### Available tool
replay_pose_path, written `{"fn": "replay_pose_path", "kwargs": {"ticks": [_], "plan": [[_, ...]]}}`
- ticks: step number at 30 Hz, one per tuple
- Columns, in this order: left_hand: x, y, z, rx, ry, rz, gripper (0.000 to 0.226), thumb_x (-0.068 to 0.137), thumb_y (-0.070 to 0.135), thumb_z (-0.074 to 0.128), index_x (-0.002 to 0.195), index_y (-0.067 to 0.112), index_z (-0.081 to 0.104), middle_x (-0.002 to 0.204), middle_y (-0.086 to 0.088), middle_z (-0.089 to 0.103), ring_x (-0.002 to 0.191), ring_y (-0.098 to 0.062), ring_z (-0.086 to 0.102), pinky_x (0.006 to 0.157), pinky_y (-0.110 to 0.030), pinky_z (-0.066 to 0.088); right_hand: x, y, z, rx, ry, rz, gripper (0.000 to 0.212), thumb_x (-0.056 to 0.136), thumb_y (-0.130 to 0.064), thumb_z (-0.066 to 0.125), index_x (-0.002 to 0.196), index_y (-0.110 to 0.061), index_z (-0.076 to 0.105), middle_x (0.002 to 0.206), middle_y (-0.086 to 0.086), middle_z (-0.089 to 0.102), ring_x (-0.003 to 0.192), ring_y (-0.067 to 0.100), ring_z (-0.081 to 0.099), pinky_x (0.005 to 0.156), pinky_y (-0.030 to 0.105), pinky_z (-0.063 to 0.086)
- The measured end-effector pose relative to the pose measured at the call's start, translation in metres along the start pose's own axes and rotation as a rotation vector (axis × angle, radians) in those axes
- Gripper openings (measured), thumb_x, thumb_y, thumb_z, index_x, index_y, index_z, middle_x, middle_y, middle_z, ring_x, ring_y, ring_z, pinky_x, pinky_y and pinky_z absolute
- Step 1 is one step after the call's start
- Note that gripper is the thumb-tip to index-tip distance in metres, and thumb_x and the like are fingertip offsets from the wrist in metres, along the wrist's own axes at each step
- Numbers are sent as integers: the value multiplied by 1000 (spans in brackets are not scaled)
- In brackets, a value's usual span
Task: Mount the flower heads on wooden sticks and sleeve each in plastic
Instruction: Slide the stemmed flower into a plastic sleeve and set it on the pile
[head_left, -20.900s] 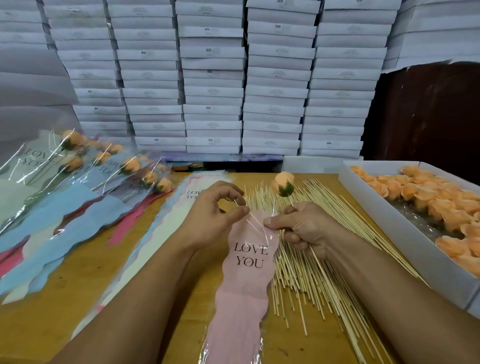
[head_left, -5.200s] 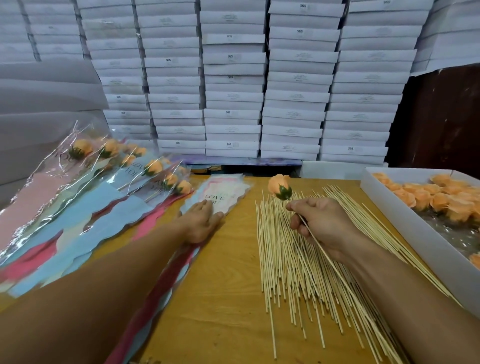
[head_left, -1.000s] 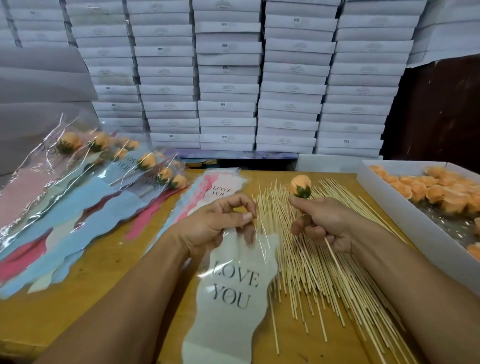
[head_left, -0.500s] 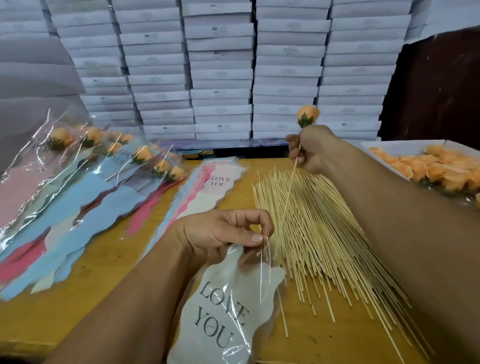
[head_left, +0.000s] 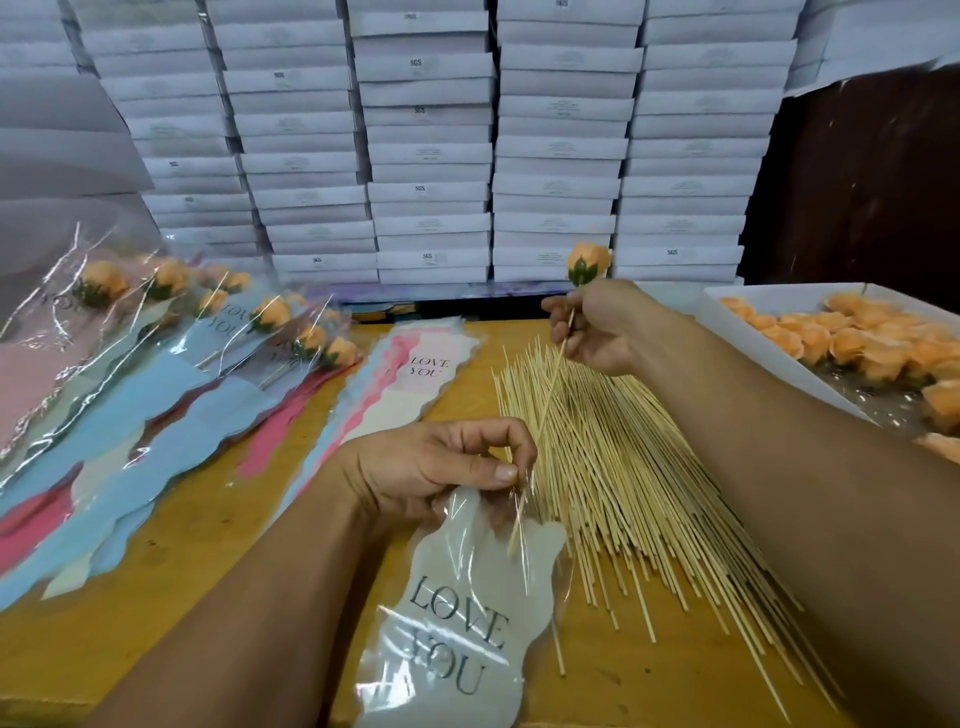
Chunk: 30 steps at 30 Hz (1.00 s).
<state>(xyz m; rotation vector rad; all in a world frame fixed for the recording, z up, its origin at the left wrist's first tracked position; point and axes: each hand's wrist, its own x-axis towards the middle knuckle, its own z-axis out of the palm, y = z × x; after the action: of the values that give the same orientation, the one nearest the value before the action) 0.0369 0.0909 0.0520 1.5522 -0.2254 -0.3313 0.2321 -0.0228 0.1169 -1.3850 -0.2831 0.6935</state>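
While finished sleeved flowers (head_left: 171, 332) lie fanned along the table's (head_left: 218, 519) left edge, we note spare sleeves (head_left: 410, 379) stacked near the back edge. Left hand (head_left: 431, 473), palm down near the front centre, pinches the mouth of a cream "LOVE YOU" sleeve (head_left: 462, 623) between thumb and forefinger. Stick tip sits just inside that opening. Loose sticks (head_left: 623, 478) fan out right of centre. Right hand (head_left: 597, 327), raised over the back edge, grips the stick (head_left: 548, 400) below the orange flower head (head_left: 587, 262). Box of flower heads (head_left: 852, 343) at right edge.
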Motion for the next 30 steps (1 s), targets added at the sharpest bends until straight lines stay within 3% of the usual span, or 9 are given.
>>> {"fn": "replay_pose_path", "kwargs": {"ticks": [2,4,8,13,17,22,24,27,30], "plan": [[2,-2,-1,-54,-3,19,10,87,21,73,93,20,65,79,-3,65,66,-22,58,52,-31,29,-10,10,1,5,-55,0,34,105,-6,31,94,-3,62,60,3,56,47,12,51,37,19,37],[4,-3,-2,-123,-4,74,7,92,11,66,97,14,63,86,-8,67,77,-21,65,63,-23,49,-21,19,2,3,-108,0,31,105,-9,37,93,-1,64,61,6,63,47,13,58,40,20,44],[10,-5,-3,-130,155,159,12,86,15,73,96,14,65,97,-20,69,92,-32,67,82,-36,54,-38,36,1,-84,-230,20,30,105,-17,43,96,-5,69,74,7,70,63,17,63,48,23,47],[20,-7,-8,-130,363,276,7,85,7,68,89,12,70,98,-20,70,88,-28,67,78,-32,56,-51,55,0,-242,-334,-68,34,102,-19,50,82,-13,77,72,4,70,59,14,62,50,26,47],[22,-8,-7,-144,369,314,10,85,3,66,87,11,72,92,-15,72,81,-23,71,73,-30,58,-56,55,-7,-273,-450,-95,35,103,-24,52,80,-11,76,70,3,68,63,15,62,52,24,49],[22,-9,-8,-82,332,286,8,89,6,67,92,12,71,94,-16,73,87,-25,69,78,-37,52,-51,47,-28,-247,-227,-55,46,97,-54,56,117,-14,68,95,12,78,79,26,73,74,40,61],[22,-8,-6,-45,305,234,6,88,11,69,93,13,69,98,-18,72,91,-31,65,79,-40,43,-49,48,-30,-85,-218,-83,41,98,-47,58,128,-20,63,105,15,75,77,27,72,70,39,61],[22,-10,-4,-57,223,197,7,92,8,67,99,9,64,102,-21,71,97,-33,67,84,-40,55,-49,49,-30,83,-262,-123,35,102,-27,58,136,-25,53,110,18,73,82,30,72,68,39,61],[23,-14,-4,-41,215,173,10,93,7,64,102,7,60,107,-27,66,110,-45,57,104,-59,38,-51,50,-31,7,-282,-161,28,101,-15,58,129,-18,62,106,17,74,80,26,73,65,36,60]]}}
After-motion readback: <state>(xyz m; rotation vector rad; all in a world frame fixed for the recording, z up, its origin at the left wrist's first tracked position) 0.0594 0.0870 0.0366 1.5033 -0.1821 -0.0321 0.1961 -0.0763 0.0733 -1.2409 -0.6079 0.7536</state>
